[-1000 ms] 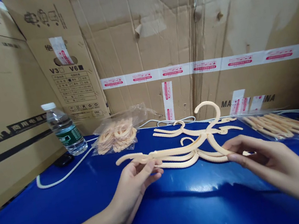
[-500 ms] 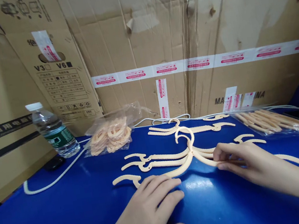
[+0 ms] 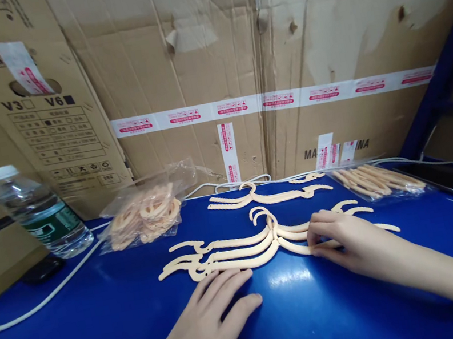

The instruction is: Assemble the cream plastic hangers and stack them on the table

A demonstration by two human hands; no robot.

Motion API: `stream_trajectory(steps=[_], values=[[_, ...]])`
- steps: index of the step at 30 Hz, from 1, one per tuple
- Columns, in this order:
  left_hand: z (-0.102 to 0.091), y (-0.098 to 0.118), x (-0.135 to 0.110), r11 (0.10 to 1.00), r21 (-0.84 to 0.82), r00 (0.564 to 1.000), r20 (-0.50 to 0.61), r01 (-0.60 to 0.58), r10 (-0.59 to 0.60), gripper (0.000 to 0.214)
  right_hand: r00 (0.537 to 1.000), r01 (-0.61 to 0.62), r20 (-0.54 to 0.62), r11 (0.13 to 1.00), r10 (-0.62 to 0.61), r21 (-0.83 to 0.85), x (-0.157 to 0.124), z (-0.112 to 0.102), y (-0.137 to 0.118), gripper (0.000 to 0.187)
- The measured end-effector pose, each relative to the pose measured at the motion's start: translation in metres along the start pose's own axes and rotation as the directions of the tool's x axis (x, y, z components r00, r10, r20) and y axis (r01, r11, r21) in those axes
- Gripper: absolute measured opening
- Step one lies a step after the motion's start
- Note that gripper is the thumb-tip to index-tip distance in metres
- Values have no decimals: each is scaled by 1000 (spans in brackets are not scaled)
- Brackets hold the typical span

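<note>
Three cream plastic clothes hangers lie close together on the blue table, with the front hanger (image 3: 246,261) nearest me. My right hand (image 3: 344,236) has thumb and fingers closed on the right arm of this front hanger, covering part of it. My left hand (image 3: 215,310) is open, palm down with fingers spread, its fingertips at the near edge of the hanger's left arm. Curved end pieces stick out at both sides of the group. Behind it lies another hanger (image 3: 281,196), with a loose arm on its left and a small loose piece (image 3: 308,177) farther back.
At the left stand a water bottle (image 3: 45,214) and a black object (image 3: 43,269). A clear bag of cream parts (image 3: 142,215) lies behind left, a bag of long pieces (image 3: 378,179) behind right, beside a dark flat device (image 3: 450,181). Cardboard (image 3: 176,74) walls the back.
The view has swung right. The front hanger has moved back against the other two, and its hook has dropped lower. My right hand has kept its hold; my left stays at the left arm.
</note>
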State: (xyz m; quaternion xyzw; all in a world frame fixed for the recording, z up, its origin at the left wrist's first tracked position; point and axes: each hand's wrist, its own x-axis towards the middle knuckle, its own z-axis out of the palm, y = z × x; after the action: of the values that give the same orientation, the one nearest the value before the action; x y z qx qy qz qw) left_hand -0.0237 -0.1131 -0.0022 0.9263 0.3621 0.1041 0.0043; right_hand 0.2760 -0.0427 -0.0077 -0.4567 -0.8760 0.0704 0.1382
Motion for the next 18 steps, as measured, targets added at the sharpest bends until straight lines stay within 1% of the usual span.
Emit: stream_trajectory(steps=[5, 11, 18], values=[[6, -6, 0, 1000, -19, 999, -51, 4, -5, 45, 1000, -9, 0, 999, 9, -31, 1, 0, 1, 11], [10, -10, -1, 999, -43, 993, -113, 10, -15, 46, 998, -6, -57, 1000, 5, -14, 3, 2, 6, 11], [11, -20, 2, 998, -57, 994, -113, 5, -11, 44, 996, -2, -86, 1000, 1, -12, 7, 3, 10, 11]])
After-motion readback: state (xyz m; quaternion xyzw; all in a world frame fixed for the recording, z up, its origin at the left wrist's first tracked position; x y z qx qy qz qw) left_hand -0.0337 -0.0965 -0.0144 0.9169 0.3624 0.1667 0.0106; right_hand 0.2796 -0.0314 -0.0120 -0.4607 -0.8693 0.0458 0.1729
